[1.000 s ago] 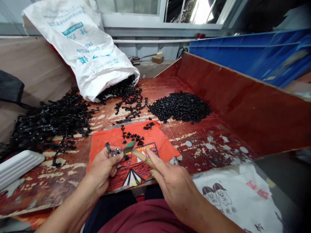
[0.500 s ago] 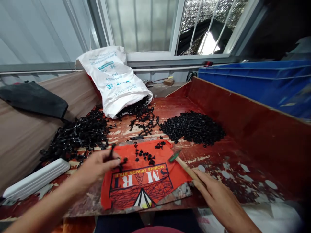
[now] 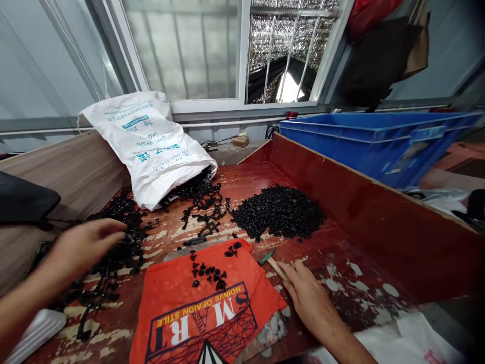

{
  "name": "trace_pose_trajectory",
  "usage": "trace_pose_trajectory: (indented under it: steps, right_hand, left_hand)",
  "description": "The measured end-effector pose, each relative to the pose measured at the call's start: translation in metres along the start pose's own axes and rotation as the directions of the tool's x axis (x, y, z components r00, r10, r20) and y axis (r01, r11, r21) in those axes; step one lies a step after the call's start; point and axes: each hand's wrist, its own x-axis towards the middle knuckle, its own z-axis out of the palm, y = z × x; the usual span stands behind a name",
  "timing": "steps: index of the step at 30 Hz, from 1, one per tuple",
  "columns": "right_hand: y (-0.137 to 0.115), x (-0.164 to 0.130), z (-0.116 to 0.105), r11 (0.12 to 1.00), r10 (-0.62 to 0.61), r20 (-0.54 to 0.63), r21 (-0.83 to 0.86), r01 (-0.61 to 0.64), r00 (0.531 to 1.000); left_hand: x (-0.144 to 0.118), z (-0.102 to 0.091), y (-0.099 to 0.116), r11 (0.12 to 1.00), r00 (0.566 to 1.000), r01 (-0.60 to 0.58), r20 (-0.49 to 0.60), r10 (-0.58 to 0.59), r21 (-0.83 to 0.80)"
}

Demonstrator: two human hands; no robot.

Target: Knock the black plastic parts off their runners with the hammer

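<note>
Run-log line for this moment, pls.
left hand: near black heap, contact unclear | right hand: holds green-headed tool | orange cloth: loose black pieces on it

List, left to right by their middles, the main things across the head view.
Blurred bare left hand, white woven sack with blue lettering, orange-red printed cloth, wooden-handled hammer with a green-marked head, bare right hand, blue plastic crate.

White sack: blue print, "GPPS RESIN" and "25kg" can be read; finer Chinese lines too small. Orange cloth: "SMART" printed large, "STILE" legible in the yellow line. White sheet, lower right: red marking cut off, unreadable.
</note>
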Motion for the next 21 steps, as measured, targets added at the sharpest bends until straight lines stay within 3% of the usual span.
trace_pose_trajectory:
  steps: [2, 4, 6, 8, 12, 15, 18, 21]
  right_hand:
    - [-0.002, 0.002, 0.003, 0.999, -0.005, 0.001, -0.031, 0.005, 1.0]
    - [-0.002, 0.004, 0.004, 0.998, -0.017, 0.003, -0.058, 0.017, 1.0]
    - [-0.001, 0.004, 0.002, 0.997, -0.026, 0.011, -0.079, 0.027, 1.0]
    - [-0.001, 0.003, -0.002, 0.995, -0.022, 0.033, -0.097, 0.025, 0.999]
    - [-0.014, 0.005, -0.014, 0.986, -0.022, 0.072, -0.164, 0.034, 0.997]
    - [-0.045, 0.018, -0.021, 0.98, -0.12, 0.066, -0.153, 0.129, 0.991]
    - [-0.08, 0.043, -0.019, 0.953, -0.301, 0.133, 0.029, 0.3, 0.944]
    - [-0.101, 0.066, -0.007, 0.933, -0.358, 0.1, 0.061, 0.354, 0.928]
  left_hand:
    - [0.006, 0.066, 0.003, 0.99, 0.973, -0.138, 0.191, 0.132, 0.014]
    - [0.011, 0.121, 0.009, 0.919, 0.866, -0.383, 0.385, 0.321, 0.097]
    - [0.017, 0.159, 0.017, 0.89, 0.83, -0.441, 0.43, 0.356, 0.114]
    - [0.025, 0.182, 0.023, 0.875, 0.806, -0.47, 0.462, 0.37, 0.12]
    - [0.036, 0.196, 0.023, 0.851, 0.775, -0.505, 0.51, 0.374, 0.143]
    - [0.03, 0.19, 0.017, 0.847, 0.813, -0.489, 0.461, 0.355, 0.209]
    - [0.004, 0.174, 0.011, 0.848, 0.867, -0.451, 0.361, 0.344, 0.276]
    - [-0.038, 0.159, 0.003, 0.861, 0.839, -0.474, 0.393, 0.377, 0.186]
